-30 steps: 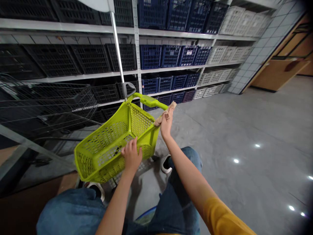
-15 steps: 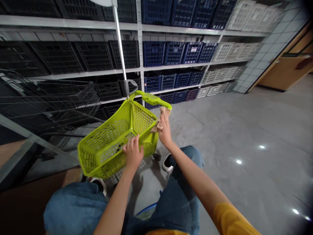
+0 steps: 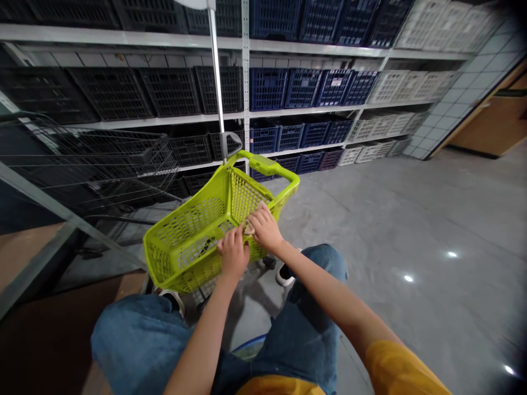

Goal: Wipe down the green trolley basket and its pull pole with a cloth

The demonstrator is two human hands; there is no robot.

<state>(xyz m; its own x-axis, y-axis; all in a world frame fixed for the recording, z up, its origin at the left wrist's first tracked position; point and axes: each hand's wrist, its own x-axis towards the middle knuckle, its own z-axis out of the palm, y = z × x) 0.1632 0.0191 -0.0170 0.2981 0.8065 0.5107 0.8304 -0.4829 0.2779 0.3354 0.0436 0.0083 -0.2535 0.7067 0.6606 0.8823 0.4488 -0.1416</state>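
Note:
A lime-green plastic shopping cart (image 3: 193,219) stands in front of my knees, its side walls perforated. My left hand (image 3: 234,253) is closed over the near rim of its basket, fingers hooked inside. Just to the right, my right hand (image 3: 265,227) presses a beige cloth (image 3: 249,227) against the same rim, close to the left fingertips. Most of the cloth is hidden under the right fingers. The cart's handle (image 3: 290,184) rises beyond my right hand, untouched.
Shelves behind carry black crates (image 3: 168,90), blue crates (image 3: 269,88) and white crates (image 3: 387,86). A dark wire cart (image 3: 123,159) stands at left beside a metal frame (image 3: 74,219). A metal pole (image 3: 217,71) rises behind the green cart. A blue-rimmed container (image 3: 251,345) sits between my legs.
My right hand has moved with the cloth from the end of the handle down and left along the rim, near my left hand. The left hand keeps its place on the rim.

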